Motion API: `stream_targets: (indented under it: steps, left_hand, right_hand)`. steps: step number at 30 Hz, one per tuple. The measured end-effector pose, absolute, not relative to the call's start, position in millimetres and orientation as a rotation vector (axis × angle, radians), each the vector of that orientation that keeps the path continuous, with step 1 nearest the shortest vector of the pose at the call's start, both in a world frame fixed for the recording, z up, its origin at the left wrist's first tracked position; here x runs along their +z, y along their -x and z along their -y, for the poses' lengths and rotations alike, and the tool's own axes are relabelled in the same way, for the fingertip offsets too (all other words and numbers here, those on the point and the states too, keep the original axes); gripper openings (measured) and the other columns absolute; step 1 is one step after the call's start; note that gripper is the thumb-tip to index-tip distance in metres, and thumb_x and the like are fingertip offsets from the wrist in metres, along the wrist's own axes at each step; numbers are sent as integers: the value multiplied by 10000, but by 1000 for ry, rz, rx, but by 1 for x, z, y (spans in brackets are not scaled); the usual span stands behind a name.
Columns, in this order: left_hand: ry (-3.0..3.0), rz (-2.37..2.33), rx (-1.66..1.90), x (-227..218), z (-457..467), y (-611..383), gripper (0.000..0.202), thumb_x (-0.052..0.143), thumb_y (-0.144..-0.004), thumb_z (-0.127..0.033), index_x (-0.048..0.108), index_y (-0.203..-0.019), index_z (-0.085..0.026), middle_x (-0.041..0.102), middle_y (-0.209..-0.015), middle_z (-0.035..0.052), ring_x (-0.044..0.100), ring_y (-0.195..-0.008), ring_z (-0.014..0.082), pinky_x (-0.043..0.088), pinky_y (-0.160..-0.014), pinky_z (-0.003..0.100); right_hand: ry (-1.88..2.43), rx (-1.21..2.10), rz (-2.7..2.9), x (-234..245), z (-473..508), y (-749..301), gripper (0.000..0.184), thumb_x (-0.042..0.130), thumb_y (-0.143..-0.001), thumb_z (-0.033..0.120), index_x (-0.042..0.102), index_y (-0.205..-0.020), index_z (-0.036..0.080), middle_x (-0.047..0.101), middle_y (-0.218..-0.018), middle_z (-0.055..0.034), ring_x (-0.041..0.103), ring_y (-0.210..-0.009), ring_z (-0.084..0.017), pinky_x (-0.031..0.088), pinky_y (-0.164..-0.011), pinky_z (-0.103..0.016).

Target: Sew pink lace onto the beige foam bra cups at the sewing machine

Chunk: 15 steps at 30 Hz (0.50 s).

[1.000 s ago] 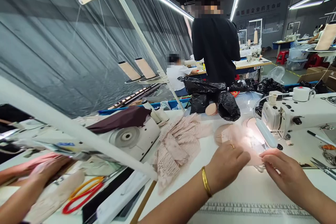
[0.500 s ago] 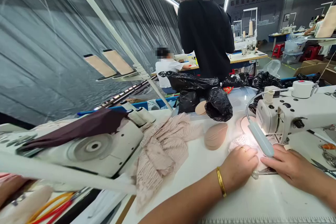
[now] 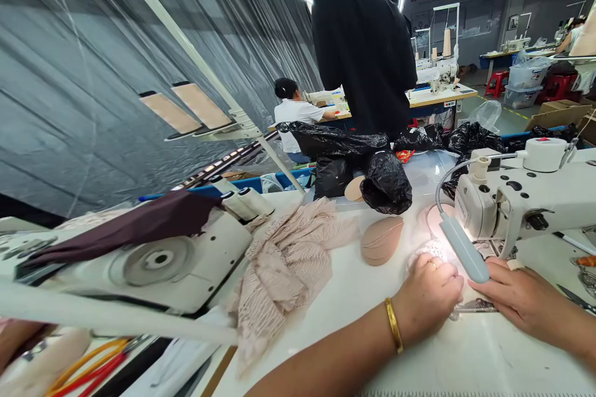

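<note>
My left hand (image 3: 431,294), with a gold bracelet at its wrist, is closed on pale pink lace fabric (image 3: 434,249). That fabric lies at the front of a white sewing machine (image 3: 554,195), partly hidden by my fingers. My right hand (image 3: 528,301) lies beside the needle area with its fingers stretched toward the fabric; the grey lamp head (image 3: 464,249) covers some fingertips. The needle cannot be seen. Left of my hands rests a stack of beige cup pads (image 3: 382,240). A pink cup piece (image 3: 437,217) shows behind the lamp.
Crumpled beige lace fabric (image 3: 288,267) lies left on the table. Beyond it, a second machine (image 3: 162,267) carries dark cloth (image 3: 135,226). Black plastic bags (image 3: 386,181) sit at the back. Scissors (image 3: 575,298) lie at right. A person in black (image 3: 363,62) stands ahead.
My left fingers have curled tighter on the lace, and the hand has turned slightly. My right hand has shifted slightly rightward in view. The whole view has moved a little.
</note>
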State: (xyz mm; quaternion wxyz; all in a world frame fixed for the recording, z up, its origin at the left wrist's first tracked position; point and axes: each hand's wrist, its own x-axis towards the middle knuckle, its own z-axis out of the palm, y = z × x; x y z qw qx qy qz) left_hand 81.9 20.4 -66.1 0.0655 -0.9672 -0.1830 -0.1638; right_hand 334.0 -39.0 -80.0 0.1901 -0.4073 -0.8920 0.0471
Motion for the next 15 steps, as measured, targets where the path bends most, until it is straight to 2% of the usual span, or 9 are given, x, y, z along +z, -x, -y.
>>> stream_targets:
  steps: [3, 7, 10, 12, 15]
  left_hand:
    - [2923, 539, -476, -66, -19, -83, 219, 502, -1021, -267, 631, -880, -160, 622, -868, 54, 556, -813, 217, 423, -797, 392]
    - [2920, 545, -445, -69, -19, -84, 222, 527, -1017, -287, 639, -882, -151, 634, -882, 56, 575, -820, 226, 430, -796, 395]
    - [2936, 557, -436, -71, -21, -85, 190, 559, -1009, -291, 645, -930, -140, 652, -908, 59, 594, -853, 233, 437, -821, 406]
    - [2963, 558, -416, -71, -25, -85, 175, 589, -1001, -293, 646, -935, -141, 667, -930, 61, 606, -883, 237, 436, -846, 414]
    - [3010, 537, -360, -68, -35, -86, 180, 597, -1018, -307, 660, -943, -156, 691, -974, 66, 619, -952, 245, 419, -911, 436]
  right_hand:
    - [1170, 166, 2493, -79, 39, -333, 343, 403, -1058, 137, 637, -1275, 261, 666, -1024, -57, 596, -875, -219, 467, -685, -319]
    - [1186, 230, 2464, -78, 39, -331, 304, 386, -1060, 142, 665, -1092, 259, 677, -1040, -62, 602, -913, -226, 486, -727, -336]
    - [1215, 230, 2448, -79, 40, -330, 305, 376, -1054, 136, 648, -1110, 262, 675, -1063, -68, 604, -929, -233, 489, -724, -340]
    - [1247, 193, 2451, -81, 39, -329, 293, 389, -1040, 133, 645, -1099, 262, 669, -1042, -65, 610, -895, -233, 480, -688, -338]
    - [1299, 92, 2476, -83, 38, -329, 259, 394, -1022, 128, 620, -1009, 253, 653, -966, -52, 586, -744, -209, 433, -594, -329]
